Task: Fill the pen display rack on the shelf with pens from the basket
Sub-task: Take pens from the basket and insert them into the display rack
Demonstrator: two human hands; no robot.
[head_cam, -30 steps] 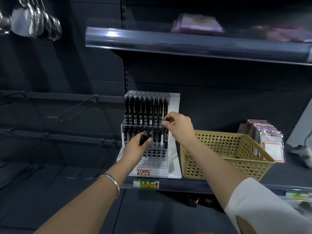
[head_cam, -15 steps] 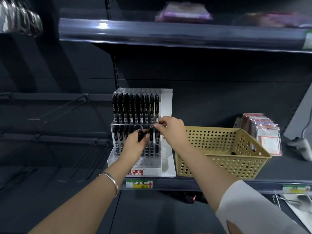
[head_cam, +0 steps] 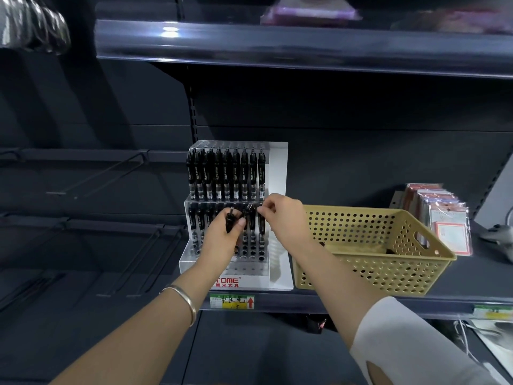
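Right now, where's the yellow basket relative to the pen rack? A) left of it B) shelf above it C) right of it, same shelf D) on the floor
C: the basket sits on the shelf just to the right of the pen rack.

Moved the right hand (head_cam: 286, 219) down and to the left, away from the right end of the upper row in the pen display rack (head_cam: 277, 168), first close to the left hand (head_cam: 222, 243), then slightly back to the right. Ended with its fingertips (head_cam: 263, 211) pinched on the top of a pen (head_cam: 261, 227) in the lower tier. Turned the bundle of pens (head_cam: 229, 222) in the left hand from a slant to nearly upright. Swung the view a little left, then partly back
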